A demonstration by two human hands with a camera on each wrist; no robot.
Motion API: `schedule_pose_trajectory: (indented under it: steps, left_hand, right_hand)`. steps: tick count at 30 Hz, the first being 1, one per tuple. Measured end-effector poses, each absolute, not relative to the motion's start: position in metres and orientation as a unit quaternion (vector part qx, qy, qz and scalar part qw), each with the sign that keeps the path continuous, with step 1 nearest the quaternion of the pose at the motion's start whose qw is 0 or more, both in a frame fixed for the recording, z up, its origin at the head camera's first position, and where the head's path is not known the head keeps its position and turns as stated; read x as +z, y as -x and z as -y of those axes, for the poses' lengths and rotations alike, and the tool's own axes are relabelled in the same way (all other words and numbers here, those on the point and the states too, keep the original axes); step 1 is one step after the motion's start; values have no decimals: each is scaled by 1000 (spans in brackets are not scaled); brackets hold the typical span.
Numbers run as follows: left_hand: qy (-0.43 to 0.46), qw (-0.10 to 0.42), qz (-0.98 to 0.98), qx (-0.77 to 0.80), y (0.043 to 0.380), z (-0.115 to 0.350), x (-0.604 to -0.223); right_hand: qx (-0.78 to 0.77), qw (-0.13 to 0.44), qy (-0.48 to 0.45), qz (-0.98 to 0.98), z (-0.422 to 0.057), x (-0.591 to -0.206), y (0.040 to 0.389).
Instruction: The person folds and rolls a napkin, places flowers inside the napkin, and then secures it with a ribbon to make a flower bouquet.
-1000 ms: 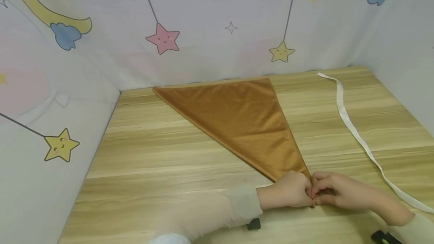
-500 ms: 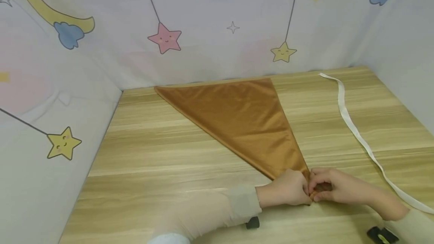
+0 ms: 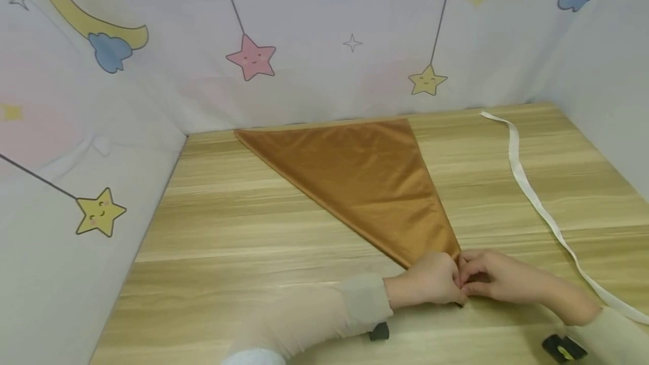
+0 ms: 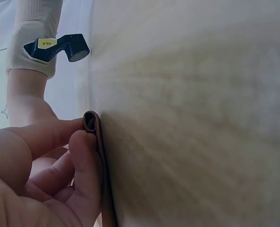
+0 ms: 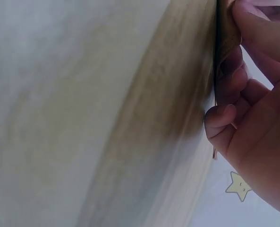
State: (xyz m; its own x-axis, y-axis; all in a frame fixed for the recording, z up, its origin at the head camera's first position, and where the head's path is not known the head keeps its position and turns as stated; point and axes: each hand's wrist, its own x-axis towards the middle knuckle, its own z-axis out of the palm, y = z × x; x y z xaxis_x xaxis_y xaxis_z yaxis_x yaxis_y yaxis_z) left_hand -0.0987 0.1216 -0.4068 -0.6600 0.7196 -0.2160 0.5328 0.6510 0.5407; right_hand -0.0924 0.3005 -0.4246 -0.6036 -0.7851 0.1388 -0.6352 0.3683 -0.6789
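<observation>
Head view: hands (image 3: 436,278) (image 3: 502,276) together on brown cloth (image 3: 365,179).

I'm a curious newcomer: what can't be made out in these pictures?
Head: part of the brown cloth, hidden by the left grip.
Head: one end of the white ribbon, cut off by the right edge.
Left wrist: marks on the yellow label, too small.
Right wrist: fine grain of the table, blurred.

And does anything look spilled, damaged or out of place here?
Nothing stands out. The brown cloth lies mostly flat apart from light creases, and the white ribbon curves loosely across the table.
</observation>
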Motion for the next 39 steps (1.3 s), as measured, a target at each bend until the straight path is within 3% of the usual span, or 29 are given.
schedule_pose_trajectory:
  steps: [4, 14, 26, 36, 39]
  left_hand:
    - [-361, 203, -884, 215, 100, -122, -408]
    - [-341, 267, -870, 237, 103, -120, -407]
    - [-388, 213, -872, 209, 105, -120, -408]
    - [-288, 303, -871, 259, 108, -118, -405]
    - [-280, 304, -868, 276, 111, -117, -403]
  right_hand:
    - [-370, 117, 419, -821, -301, -425, 92]
    - [-374, 113, 441, -808, -305, -429, 93]
    - [-361, 101, 438, -817, -304, -431, 99]
    - [-375, 106, 441, -809, -303, -431, 103]
    - [-367, 102, 445, -811, -301, -429, 103]
